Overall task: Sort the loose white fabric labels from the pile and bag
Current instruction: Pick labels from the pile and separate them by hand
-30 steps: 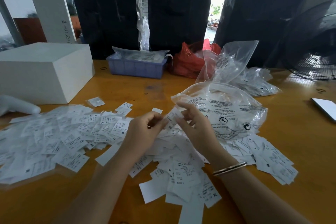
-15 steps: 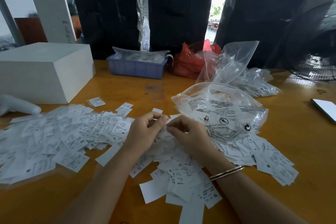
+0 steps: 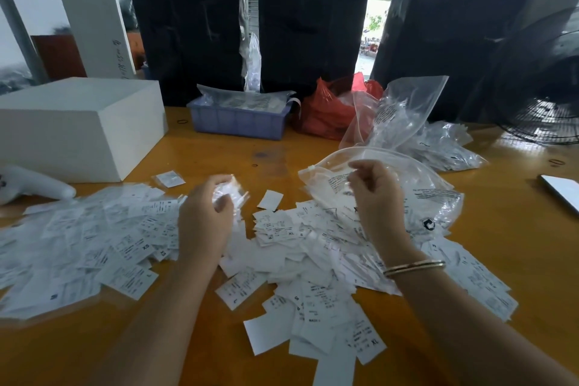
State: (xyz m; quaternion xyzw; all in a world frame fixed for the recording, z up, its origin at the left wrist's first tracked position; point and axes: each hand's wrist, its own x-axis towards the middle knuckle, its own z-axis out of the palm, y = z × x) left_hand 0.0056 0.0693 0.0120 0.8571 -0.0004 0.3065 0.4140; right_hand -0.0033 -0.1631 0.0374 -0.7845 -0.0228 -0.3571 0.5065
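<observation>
A small clutch of labels (image 3: 230, 194) is being gripped in the left hand (image 3: 205, 216) while the right hand (image 3: 376, 197), fingers curled and apparently empty, is being held over the bag (image 3: 416, 194), with a large unsorted pile (image 3: 313, 260) seemingly being left on the bench (image 3: 517, 260).

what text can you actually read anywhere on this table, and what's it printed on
"XS" on a label in the left pile, and again on one beside it.
"XL" on a label between the hands.
"S" on a label in the near pile.
"XL" on the nearest label.
The zip bag carries black print and a round symbol, too blurred to read.
Fine print on the labels and the pillar's handwriting: unreadable.
</observation>
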